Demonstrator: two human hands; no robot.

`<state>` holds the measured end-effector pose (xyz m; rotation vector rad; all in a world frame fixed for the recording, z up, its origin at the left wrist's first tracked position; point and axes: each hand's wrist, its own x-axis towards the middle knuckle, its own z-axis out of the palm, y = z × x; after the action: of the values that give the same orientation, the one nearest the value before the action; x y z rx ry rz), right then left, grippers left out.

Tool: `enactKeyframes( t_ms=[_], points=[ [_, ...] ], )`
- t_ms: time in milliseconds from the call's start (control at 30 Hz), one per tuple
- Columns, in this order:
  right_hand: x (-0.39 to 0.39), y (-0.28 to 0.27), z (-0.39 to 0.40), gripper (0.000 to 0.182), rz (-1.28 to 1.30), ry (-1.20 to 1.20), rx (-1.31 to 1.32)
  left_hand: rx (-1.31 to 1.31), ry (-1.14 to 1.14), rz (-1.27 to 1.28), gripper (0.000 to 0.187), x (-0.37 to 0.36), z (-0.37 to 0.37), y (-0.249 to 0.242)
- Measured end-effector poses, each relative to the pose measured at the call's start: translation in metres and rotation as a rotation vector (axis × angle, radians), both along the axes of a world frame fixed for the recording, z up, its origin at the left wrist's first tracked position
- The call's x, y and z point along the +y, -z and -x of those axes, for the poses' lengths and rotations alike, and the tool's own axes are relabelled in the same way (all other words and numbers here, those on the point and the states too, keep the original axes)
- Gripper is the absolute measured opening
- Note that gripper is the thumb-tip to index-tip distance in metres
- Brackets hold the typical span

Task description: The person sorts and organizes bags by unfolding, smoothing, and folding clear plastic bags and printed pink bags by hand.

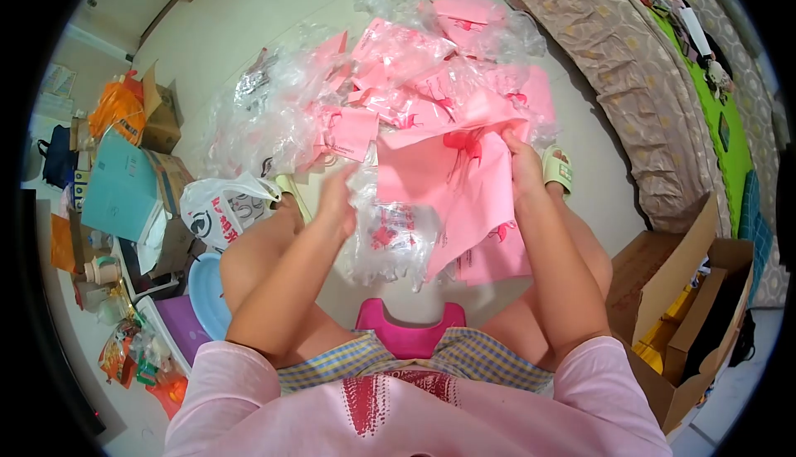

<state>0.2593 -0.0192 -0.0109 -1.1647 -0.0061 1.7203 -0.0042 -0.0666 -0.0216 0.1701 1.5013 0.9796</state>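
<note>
My right hand (524,165) is closed on the upper right edge of a large pink plastic bag (406,171) with a dark pink print. The bag hangs half spread between my knees, its lower corner drooping. My left hand (336,202) is at the left of the pink bag, beside a crumpled clear plastic bag (390,241) with red print. Motion smears its fingers, so I cannot make out whether they grip the clear plastic. Another pink bag (497,262) lies under the right forearm. Beyond my hands, several pink bags (398,63) and clear wrappers (265,125) lie heaped on the floor.
A pink stool (412,333) is beneath me. To my left are a white printed carrier bag (224,208), a blue basin (207,291), and a teal box (120,183). An opened cardboard box (663,333) stands at my right, near a bed with a ruffled cover (605,76).
</note>
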Motion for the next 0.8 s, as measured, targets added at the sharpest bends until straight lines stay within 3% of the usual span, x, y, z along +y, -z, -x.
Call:
enactKeyframes(
  t_ms=[33, 100, 200, 267, 367, 433, 500, 567, 600, 667, 733, 800],
  points=[
    [0.000, 0.003, -0.001, 0.025, -0.029, -0.023, 0.005, -0.216, 0.037, 0.188, 0.043, -0.007, -0.014, -0.010],
    [-0.007, -0.006, -0.001, 0.028, -0.032, -0.022, -0.027, -0.424, 0.265, 0.312, 0.038, -0.018, -0.030, -0.003],
    [-0.011, 0.000, 0.000, 0.034, -0.015, -0.055, -0.002, -0.556, 0.408, 0.094, 0.042, -0.024, -0.038, 0.035],
    [-0.020, -0.014, 0.009, 0.033, 0.051, -0.082, 0.155, -0.558, 0.424, 0.043, 0.037, -0.018, -0.037, 0.035],
    [-0.023, 0.001, 0.010, 0.033, 0.043, -0.265, 0.140, -0.353, 0.308, 0.001, 0.037, -0.008, -0.048, 0.014],
    [-0.027, -0.016, 0.017, 0.034, 0.021, -0.271, 0.074, 0.038, 0.099, -0.314, 0.037, 0.000, -0.050, 0.013],
    [-0.028, -0.022, 0.018, 0.034, 0.001, -0.274, 0.008, 0.372, 0.075, -0.454, 0.048, 0.014, -0.028, 0.038],
    [-0.026, -0.021, 0.013, 0.032, -0.018, -0.354, -0.054, 1.180, -0.027, -0.790, 0.063, 0.034, -0.018, 0.018],
    [-0.024, -0.016, 0.012, 0.032, -0.019, -0.354, -0.053, 1.181, -0.027, -0.790, 0.063, 0.035, -0.016, 0.001],
    [-0.021, 0.000, 0.008, 0.030, 0.027, -0.314, -0.070, 1.318, 0.185, -0.996, 0.087, 0.036, -0.013, -0.036],
    [-0.022, -0.004, 0.006, 0.029, 0.050, -0.344, -0.030, 1.443, 0.303, -1.019, 0.086, 0.041, -0.006, -0.046],
    [-0.023, -0.011, 0.007, 0.028, 0.073, -0.376, 0.010, 0.771, 0.265, -0.930, 0.085, 0.045, -0.004, -0.047]
  ],
)
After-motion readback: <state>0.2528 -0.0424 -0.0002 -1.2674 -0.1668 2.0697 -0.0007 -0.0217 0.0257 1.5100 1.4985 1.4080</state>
